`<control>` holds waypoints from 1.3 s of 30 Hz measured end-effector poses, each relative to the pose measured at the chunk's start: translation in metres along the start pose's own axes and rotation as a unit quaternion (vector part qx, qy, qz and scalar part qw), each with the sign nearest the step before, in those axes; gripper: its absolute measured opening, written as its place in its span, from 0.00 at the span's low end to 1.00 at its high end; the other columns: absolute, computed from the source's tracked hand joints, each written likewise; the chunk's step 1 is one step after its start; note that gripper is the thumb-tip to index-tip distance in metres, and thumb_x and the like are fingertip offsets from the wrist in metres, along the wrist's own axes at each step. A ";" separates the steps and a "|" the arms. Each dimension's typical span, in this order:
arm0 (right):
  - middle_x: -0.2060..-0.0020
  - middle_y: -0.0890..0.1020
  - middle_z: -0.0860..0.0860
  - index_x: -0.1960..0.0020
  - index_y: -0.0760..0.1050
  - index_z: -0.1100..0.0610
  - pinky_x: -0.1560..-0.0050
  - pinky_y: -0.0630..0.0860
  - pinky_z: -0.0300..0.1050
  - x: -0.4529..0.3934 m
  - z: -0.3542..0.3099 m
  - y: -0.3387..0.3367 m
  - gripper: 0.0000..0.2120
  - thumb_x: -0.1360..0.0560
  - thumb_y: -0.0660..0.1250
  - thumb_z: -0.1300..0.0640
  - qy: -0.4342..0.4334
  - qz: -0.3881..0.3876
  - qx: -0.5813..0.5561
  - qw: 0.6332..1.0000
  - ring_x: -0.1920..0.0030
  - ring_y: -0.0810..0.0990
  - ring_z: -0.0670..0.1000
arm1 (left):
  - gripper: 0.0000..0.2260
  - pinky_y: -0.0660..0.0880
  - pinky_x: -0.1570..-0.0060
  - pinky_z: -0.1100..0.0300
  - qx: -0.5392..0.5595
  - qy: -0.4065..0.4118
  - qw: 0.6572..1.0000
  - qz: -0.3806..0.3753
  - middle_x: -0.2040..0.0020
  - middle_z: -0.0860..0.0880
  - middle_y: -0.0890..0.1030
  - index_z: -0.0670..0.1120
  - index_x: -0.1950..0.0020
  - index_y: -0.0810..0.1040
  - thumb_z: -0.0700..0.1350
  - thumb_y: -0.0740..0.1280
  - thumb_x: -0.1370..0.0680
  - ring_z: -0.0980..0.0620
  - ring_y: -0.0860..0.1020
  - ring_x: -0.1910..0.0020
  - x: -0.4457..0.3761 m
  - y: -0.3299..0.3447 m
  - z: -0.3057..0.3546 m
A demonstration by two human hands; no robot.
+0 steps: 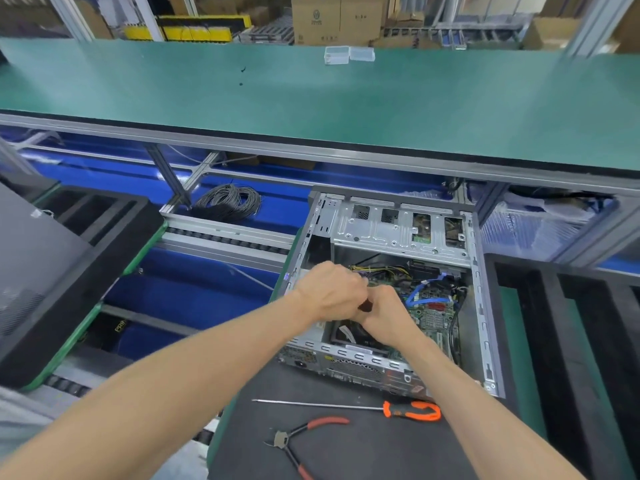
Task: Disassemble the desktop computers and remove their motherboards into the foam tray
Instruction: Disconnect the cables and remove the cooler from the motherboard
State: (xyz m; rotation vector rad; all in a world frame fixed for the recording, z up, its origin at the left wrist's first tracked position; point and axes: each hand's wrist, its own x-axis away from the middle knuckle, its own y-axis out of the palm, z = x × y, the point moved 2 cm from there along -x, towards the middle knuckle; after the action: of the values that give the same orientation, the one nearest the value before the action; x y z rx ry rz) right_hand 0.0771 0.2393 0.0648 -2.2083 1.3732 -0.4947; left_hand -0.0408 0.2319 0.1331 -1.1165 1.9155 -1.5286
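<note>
We see open computer case at centre right of frame, side panel off, motherboard inside with blue cable looped over it. Left hand and right hand meet over case interior, fingers curled; small dark object shows between them, which hand pinches it we cannot tell. Below case, on dark mat: screwdriver with orange handle, red-handled cutters. Black foam tray at right edge, just beside case. Cable coil upper centre-left.
</note>
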 end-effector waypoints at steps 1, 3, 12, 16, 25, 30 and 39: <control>0.78 0.72 0.43 0.73 0.70 0.50 0.73 0.62 0.37 0.000 0.001 0.000 0.19 0.29 0.74 0.63 0.004 0.005 -0.004 1.000 0.76 0.64 0.42 | 0.11 0.67 0.66 0.53 0.034 -0.082 0.996 -0.005 0.53 0.44 0.82 0.42 0.48 0.79 0.43 0.58 0.19 0.41 0.82 0.56 -0.003 -0.001 0.006; 0.81 0.69 0.43 0.75 0.67 0.48 0.74 0.60 0.35 -0.001 -0.001 0.001 0.22 0.30 0.72 0.66 0.007 0.014 -0.002 1.000 0.77 0.64 0.42 | 0.10 0.67 0.64 0.52 0.077 -0.212 0.974 -0.028 0.51 0.43 0.80 0.42 0.45 0.79 0.39 0.59 0.20 0.41 0.81 0.52 -0.005 -0.002 0.010; 0.81 0.69 0.41 0.70 0.74 0.47 0.74 0.62 0.35 0.002 -0.003 0.001 0.17 0.26 0.76 0.53 0.012 -0.034 -0.028 0.999 0.78 0.63 0.43 | 0.14 0.60 0.74 0.56 -0.074 0.125 0.989 0.025 0.68 0.48 0.77 0.46 0.61 0.70 0.49 0.57 0.17 0.47 0.70 0.74 0.009 -0.011 -0.024; 0.77 0.71 0.44 0.71 0.69 0.51 0.72 0.61 0.39 0.001 0.002 -0.001 0.19 0.27 0.74 0.59 0.014 -0.013 -0.011 1.000 0.75 0.63 0.44 | 0.10 0.64 0.65 0.53 0.131 -0.200 0.971 -0.017 0.57 0.43 0.79 0.44 0.50 0.80 0.45 0.60 0.21 0.40 0.79 0.58 -0.005 -0.008 0.002; 0.68 0.83 0.58 0.59 0.83 0.59 0.67 0.75 0.53 0.004 0.002 -0.002 0.11 0.26 0.75 0.51 0.028 -0.039 -0.032 0.998 0.70 0.76 0.58 | 0.28 0.64 0.72 0.55 -0.089 0.201 0.975 0.023 0.62 0.45 0.78 0.42 0.54 0.76 0.53 0.39 0.18 0.45 0.78 0.67 -0.001 -0.016 -0.017; 0.74 0.76 0.52 0.68 0.74 0.52 0.71 0.63 0.37 0.002 0.002 -0.002 0.15 0.25 0.73 0.56 0.015 -0.022 -0.009 1.000 0.71 0.67 0.49 | 0.11 0.66 0.65 0.53 0.062 -0.130 0.989 -0.022 0.55 0.44 0.81 0.43 0.49 0.80 0.44 0.59 0.20 0.42 0.80 0.58 -0.010 -0.009 0.004; 0.76 0.72 0.45 0.65 0.75 0.50 0.73 0.62 0.36 0.003 0.003 -0.002 0.13 0.23 0.72 0.54 0.010 -0.050 -0.035 0.998 0.75 0.66 0.42 | 0.20 0.61 0.73 0.56 -0.081 0.167 0.983 0.010 0.67 0.49 0.69 0.44 0.56 0.76 0.50 0.49 0.15 0.49 0.67 0.73 -0.001 -0.019 -0.024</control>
State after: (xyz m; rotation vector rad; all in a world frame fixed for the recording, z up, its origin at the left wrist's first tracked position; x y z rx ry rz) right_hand 0.0817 0.2383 0.0634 -2.3431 1.3135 -0.5132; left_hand -0.0520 0.2459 0.1575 -0.9465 2.3018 -1.6589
